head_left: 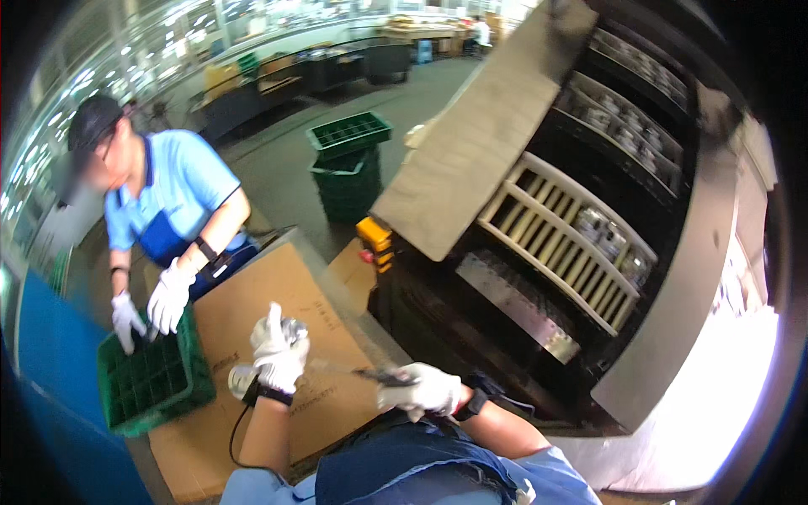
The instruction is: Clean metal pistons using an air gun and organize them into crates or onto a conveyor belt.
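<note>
My left hand (276,358), in a white glove, is closed around a shiny metal part above the cardboard sheet (286,295). Metal shows on both sides of the glove, and I cannot tell whether it is one piece or two. In my gloved right hand (425,391) is a black tool with a thin nozzle (379,375), much like an air blow gun. Its slim tip points left toward the metal part, blurred and apart from it. The fingers hide most of the tool's handle.
Across the cardboard, a co-worker (168,194) in white gloves reaches into a green divided crate (151,379). Stacked green crates (349,168) stand on the floor beyond. At right, a dark machine (438,295) holds a slatted rack (555,236) with metal parts; a yellow switch box (375,244) sits at its corner.
</note>
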Demonstrator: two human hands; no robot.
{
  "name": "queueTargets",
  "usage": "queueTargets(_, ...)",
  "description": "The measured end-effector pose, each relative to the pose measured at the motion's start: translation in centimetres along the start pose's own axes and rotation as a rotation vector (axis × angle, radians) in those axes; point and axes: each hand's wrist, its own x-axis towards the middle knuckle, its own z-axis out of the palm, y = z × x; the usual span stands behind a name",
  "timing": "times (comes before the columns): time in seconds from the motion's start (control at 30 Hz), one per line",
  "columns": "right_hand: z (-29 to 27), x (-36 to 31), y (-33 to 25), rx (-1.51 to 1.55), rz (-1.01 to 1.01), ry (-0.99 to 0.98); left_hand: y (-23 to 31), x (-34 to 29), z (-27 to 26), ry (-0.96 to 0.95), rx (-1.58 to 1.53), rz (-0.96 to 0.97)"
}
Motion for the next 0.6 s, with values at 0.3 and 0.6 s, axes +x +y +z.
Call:
queueTargets(0.3, -3.5, -5.6, 0.2, -0.227, -0.081, 0.368, 4.7, 2.9, -1.4, -0.658, 0.637, -0.336)
queueTargets(0.6, -14.4, -26.3, 4.7, 0.462, -0.349, 1.641, 28.0, 9.8, 6.2, -0.024, -0.214, 0.820)
